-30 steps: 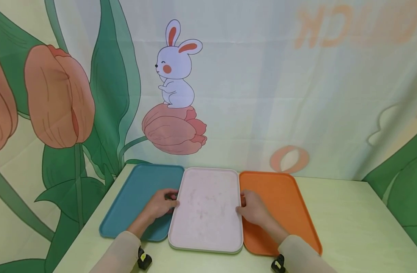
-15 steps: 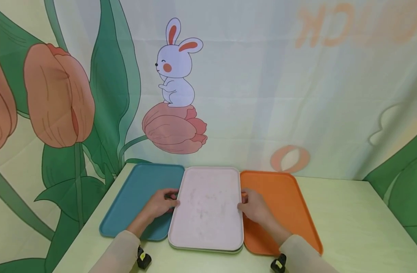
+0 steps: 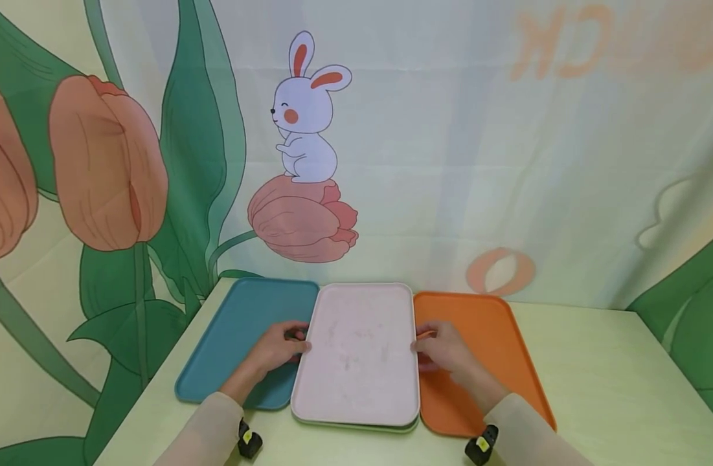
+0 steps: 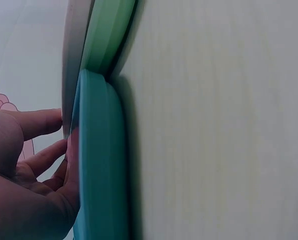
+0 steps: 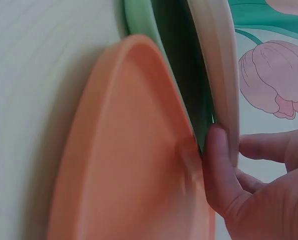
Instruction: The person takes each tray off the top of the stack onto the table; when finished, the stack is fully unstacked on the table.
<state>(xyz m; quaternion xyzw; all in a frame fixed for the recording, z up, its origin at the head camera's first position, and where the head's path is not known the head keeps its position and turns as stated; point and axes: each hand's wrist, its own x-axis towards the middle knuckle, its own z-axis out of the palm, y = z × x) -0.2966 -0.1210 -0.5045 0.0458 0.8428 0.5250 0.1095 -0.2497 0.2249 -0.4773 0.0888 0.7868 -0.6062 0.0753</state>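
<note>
A pale pink tray (image 3: 359,353) lies over a green tray (image 3: 368,428), whose rim shows under its front edge in the head view. My left hand (image 3: 278,346) pinches the pink tray's left edge, above the blue tray (image 3: 228,349). At the opposite edge, my right hand (image 3: 446,349) pinches the rim between thumb and fingers, over the orange tray (image 3: 478,388). The right wrist view shows a gap between the raised pink rim (image 5: 221,65) and the green tray (image 5: 141,17). In the left wrist view, the pink rim (image 4: 75,45) sits close to the green one (image 4: 109,35).
Blue and orange trays flank the middle stack closely on a pale wood-look table (image 3: 612,375). Behind the table hangs a printed curtain (image 3: 438,162) with a rabbit and tulips. Dark wrist devices (image 3: 249,441) sit at both sleeves.
The pink tray has risen slightly, more at its right side, and more of the green rim shows below it. My right hand has come up a little with it; the left hand keeps its hold.
</note>
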